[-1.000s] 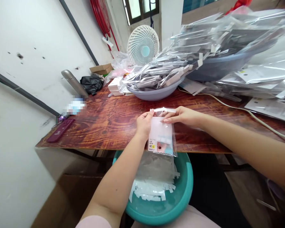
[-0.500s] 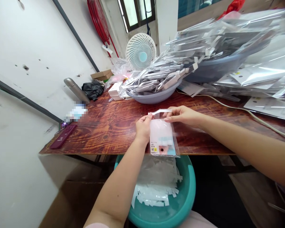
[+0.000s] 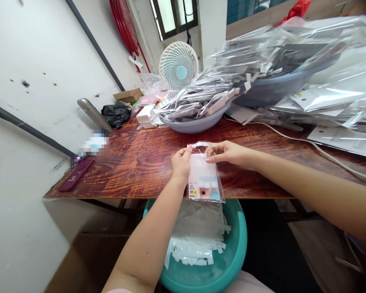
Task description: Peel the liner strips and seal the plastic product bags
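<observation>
A clear plastic bag (image 3: pixel 221 193) with a printed card (image 3: pixel 198 169) in it lies at the table's front edge, its lower end slightly past the edge. My left hand (image 3: pixel 182 165) is closed, thumb and finger pinching the bag's top left corner. A white strip (image 3: pixel 205 144) bows along the bag's top. My right hand (image 3: pixel 224 154) is closed at the top right of the bag, fingers curled and thumb against the card's upper edge; its fingertips partly hide the bag's mouth.
Below the table edge stands a teal basin (image 3: pixel 242 244) holding white strips and packets. At the back are heaped grey basins (image 3: pixel 189 127) of bagged items, a fan (image 3: pixel 179 67) and a black bag (image 3: pixel 117 114). A maroon phone-shaped object (image 3: pixel 76 176) lies left; a cable (image 3: pixel 283 132) crosses the right.
My right hand's fingers have moved slightly down from the white strip toward the card's upper edge. My left hand keeps its pinch. The whole view has shifted a little.
</observation>
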Available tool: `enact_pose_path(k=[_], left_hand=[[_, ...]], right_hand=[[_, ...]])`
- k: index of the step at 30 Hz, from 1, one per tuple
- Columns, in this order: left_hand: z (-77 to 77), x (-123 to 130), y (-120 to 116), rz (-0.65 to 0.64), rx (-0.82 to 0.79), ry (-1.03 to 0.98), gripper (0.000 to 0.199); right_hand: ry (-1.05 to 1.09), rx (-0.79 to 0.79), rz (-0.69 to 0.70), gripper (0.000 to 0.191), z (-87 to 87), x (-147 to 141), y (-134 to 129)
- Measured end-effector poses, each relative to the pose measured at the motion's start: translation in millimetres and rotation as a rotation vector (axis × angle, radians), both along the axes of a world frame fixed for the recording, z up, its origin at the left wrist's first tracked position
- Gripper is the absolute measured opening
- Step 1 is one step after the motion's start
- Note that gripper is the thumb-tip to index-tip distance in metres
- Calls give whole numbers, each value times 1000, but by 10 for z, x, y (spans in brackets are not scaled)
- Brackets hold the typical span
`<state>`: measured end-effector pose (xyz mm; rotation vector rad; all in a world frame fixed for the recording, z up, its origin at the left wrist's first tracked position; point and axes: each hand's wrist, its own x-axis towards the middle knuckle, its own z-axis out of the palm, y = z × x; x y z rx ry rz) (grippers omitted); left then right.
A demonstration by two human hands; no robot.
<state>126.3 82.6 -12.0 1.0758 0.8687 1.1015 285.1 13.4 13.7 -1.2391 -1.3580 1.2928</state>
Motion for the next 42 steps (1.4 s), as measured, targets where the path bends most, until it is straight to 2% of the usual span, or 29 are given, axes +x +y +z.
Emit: enact_pose_path(k=[7, 12, 14, 19, 26, 32, 37, 42], left_hand=[[-9, 3, -7, -27, 2, -1, 25], [-21, 3, -2, -34, -7, -14, 27], [-19, 3, 4, -17, -22, -24, 28], [15, -11, 10, 18, -61, -55, 31], [36, -21, 2, 49, -58, -73, 32], [10, -33, 13, 79, -6, -43, 33], [1, -47, 17, 124, 72, 20, 31], [24, -65, -3, 160, 187, 68, 29]], right_hand=[[24, -35, 75, 29, 27, -41, -23], [-4, -2, 113, 31, -1, -29, -14], [-15, 9, 54, 34, -7, -19, -10], [-40, 42, -218, 40, -39, -11, 19], [-265, 236, -282, 37, -93, -36, 52], [-369, 217, -329, 37, -110, -49, 62], [-292, 152, -317, 35, -115, -67, 63], [-78, 65, -310, 32, -50, -96, 45]])
